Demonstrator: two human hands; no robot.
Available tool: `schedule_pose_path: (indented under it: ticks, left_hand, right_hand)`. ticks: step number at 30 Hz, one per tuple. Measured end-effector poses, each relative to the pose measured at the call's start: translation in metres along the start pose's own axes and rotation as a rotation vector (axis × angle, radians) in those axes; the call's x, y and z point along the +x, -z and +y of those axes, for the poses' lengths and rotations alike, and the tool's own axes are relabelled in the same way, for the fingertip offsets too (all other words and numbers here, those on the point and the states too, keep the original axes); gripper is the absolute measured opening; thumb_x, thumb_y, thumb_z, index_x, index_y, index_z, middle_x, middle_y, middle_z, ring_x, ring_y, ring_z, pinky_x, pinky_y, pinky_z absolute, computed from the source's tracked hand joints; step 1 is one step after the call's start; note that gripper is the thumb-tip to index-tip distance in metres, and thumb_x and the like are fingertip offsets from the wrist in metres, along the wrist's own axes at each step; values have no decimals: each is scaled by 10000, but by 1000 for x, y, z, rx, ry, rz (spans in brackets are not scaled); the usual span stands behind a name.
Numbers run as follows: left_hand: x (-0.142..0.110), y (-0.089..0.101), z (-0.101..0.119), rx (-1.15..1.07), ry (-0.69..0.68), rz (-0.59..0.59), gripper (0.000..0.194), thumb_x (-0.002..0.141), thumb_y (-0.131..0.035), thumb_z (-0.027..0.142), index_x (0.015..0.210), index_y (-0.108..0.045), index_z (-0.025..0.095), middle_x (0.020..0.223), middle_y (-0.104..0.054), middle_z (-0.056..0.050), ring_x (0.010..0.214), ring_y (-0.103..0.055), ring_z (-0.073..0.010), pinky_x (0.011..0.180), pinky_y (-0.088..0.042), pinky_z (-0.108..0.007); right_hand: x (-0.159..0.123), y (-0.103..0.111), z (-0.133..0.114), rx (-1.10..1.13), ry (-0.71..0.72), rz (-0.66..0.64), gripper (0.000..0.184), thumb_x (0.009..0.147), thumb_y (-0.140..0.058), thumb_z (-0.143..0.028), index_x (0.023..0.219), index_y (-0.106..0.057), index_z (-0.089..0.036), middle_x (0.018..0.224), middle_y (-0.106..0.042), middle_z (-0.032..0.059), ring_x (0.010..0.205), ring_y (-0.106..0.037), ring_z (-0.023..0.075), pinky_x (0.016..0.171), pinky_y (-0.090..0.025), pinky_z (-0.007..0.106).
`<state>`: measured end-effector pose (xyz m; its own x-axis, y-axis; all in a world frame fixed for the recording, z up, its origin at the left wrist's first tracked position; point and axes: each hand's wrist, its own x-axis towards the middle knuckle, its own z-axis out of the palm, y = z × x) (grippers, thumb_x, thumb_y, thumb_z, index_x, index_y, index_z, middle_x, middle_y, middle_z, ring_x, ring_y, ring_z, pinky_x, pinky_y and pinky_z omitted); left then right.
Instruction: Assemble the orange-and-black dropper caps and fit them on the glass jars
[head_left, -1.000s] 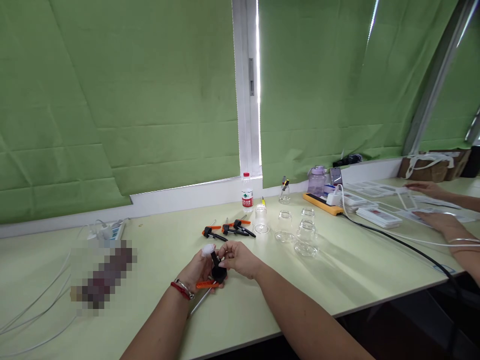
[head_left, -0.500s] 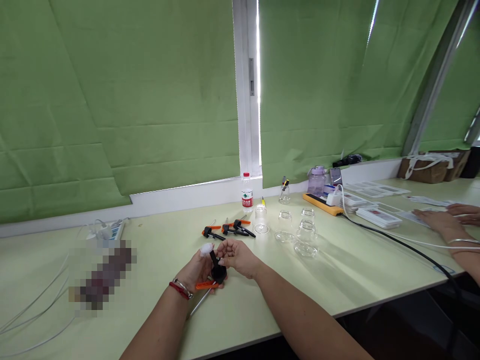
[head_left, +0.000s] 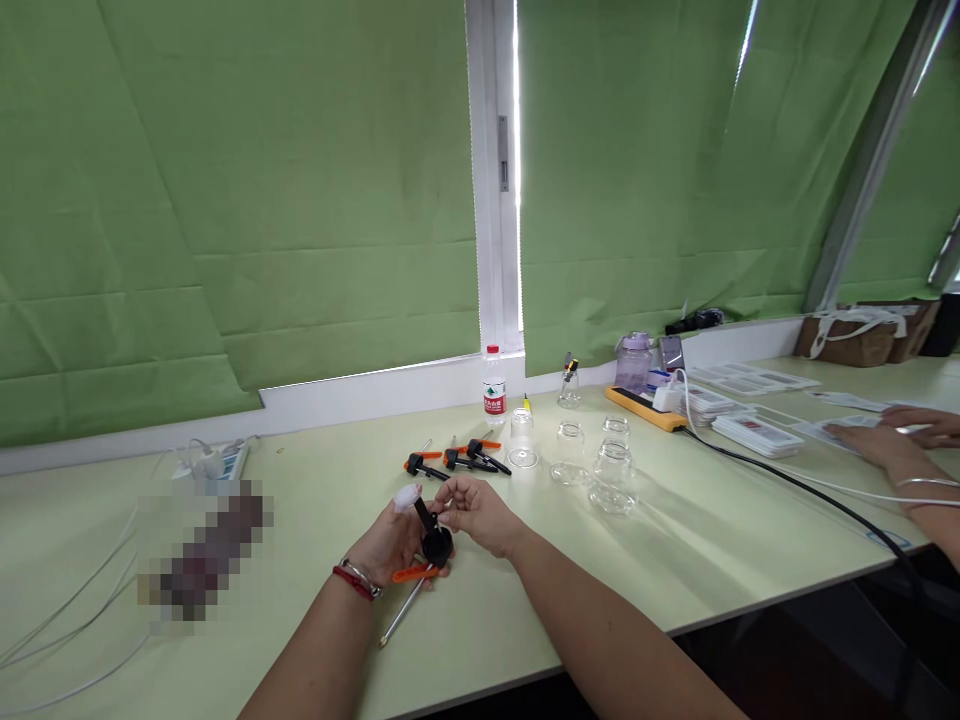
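My left hand [head_left: 390,545] grips a small black pump piece [head_left: 433,538] with an orange handle [head_left: 411,573] and a thin metal rod [head_left: 401,610] sticking out below; a white cap sits at its index fingertip. My right hand [head_left: 480,515] is closed, its fingertips pinching the top of the same black piece. Both hands hover just above the pale green table [head_left: 480,600]. Three more black-and-orange pump pieces [head_left: 457,459] lie a little behind the hands. Several clear glass cups [head_left: 611,480] stand to the right of them.
A water bottle [head_left: 493,395] stands by the window. A power strip [head_left: 217,462] with white cables lies at the left. An orange power strip, purple bottle [head_left: 634,362] and black cable [head_left: 795,485] are at the right. Another person's hands [head_left: 892,440] work on white cards at the far right.
My hands have lifted the pump piece slightly and tilted it. The other person's hands have shifted over the white cards at the far right.
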<state>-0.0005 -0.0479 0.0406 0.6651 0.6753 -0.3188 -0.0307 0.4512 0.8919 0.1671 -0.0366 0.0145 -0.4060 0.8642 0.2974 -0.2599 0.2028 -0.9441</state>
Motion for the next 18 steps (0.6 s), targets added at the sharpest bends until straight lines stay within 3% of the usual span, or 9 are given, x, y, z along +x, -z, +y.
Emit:
schedule_pose_path:
  ticks: [13, 18]
  left_hand:
    - [-3, 5, -2, -128, 1, -25, 687, 669, -387, 778, 1003, -473, 183, 842, -672, -135, 744, -670, -367, 537, -484, -396]
    - [-4, 8, 0, -251, -148, 23, 667, 714, -417, 718, 1044, -524, 149, 904, -665, -160, 846, -654, -372, 670, -496, -482]
  right_hand:
    - [1, -1, 3, -37, 17, -26, 270, 669, -693, -304, 871, -563, -182, 825, -601, 6, 664, -532, 109, 607, -427, 256]
    - [1, 1, 6, -219, -27, 126, 229, 706, -643, -293, 901, -564, -200, 685, -541, -27, 588, -494, 107, 576, -409, 252]
